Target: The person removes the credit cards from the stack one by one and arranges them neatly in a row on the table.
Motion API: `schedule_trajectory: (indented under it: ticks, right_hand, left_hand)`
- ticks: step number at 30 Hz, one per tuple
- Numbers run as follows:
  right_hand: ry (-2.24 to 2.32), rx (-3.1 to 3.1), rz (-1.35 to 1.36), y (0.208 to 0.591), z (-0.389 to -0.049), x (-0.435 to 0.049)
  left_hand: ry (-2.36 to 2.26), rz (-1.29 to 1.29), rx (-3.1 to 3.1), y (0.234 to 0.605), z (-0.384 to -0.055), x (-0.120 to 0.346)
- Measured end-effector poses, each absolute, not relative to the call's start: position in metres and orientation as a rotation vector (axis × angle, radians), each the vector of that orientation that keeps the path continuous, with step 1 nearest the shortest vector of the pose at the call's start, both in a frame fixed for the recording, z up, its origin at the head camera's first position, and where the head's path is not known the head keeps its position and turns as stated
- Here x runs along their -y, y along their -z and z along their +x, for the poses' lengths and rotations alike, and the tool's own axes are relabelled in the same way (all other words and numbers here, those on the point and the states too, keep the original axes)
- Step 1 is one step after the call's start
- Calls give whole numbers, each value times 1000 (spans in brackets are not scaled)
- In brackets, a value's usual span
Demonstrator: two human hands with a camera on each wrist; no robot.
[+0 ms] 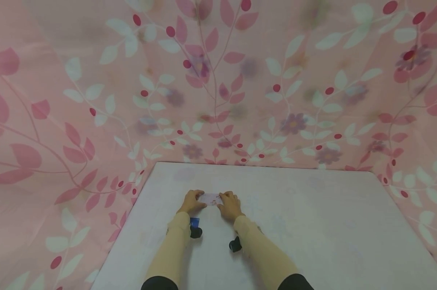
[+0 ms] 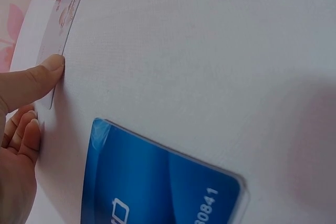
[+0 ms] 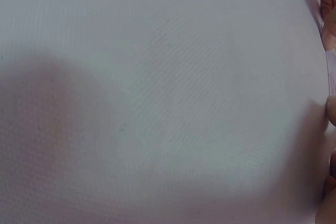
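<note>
Both hands hold a pale card (image 1: 210,199) with a reddish print, low over the white table. My left hand (image 1: 192,202) pinches its left end, the thumb lying on the near edge in the left wrist view. At the other end, my right hand (image 1: 230,206) grips the card between thumb and fingers. A blue card (image 2: 157,177) with white digits lies on the table beside the left wrist. Only a sliver of the pale card (image 3: 332,66) shows at the right wrist view's edge, where the hands are partly cut off.
The white tabletop (image 1: 312,225) extends wide to the right of the hands. Behind it and at its sides hangs a pink cloth (image 1: 218,80) printed with leaves and flowers. Dark wrist cameras (image 1: 195,232) sit on the inner side of both forearms.
</note>
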State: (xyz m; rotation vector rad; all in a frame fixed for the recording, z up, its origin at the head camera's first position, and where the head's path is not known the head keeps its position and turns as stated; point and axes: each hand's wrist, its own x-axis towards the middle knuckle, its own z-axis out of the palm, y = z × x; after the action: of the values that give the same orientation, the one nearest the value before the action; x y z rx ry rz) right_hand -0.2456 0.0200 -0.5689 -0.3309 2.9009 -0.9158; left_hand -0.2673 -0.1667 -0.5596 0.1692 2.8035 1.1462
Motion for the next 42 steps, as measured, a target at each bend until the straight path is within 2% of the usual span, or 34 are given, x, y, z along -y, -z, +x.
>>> schedule_trajectory:
  ticks: [10, 21, 33, 42]
  right_hand:
    - [906, -2907, -334, 569, -244, -21]
    - [1203, -2911, -405, 575, -240, -28]
    - [1587, -2920, -354, 581, -230, -29]
    - [1587, -2942, -437, 576, -217, -25]
  left_hand:
    - [-1157, 188, -2809, 564, -268, 169]
    - [-1311, 124, -2792, 569, -266, 170]
    - [-1584, 256, -2946, 560, -251, 173]
    - [-1659, 152, -2984, 550, -228, 177]
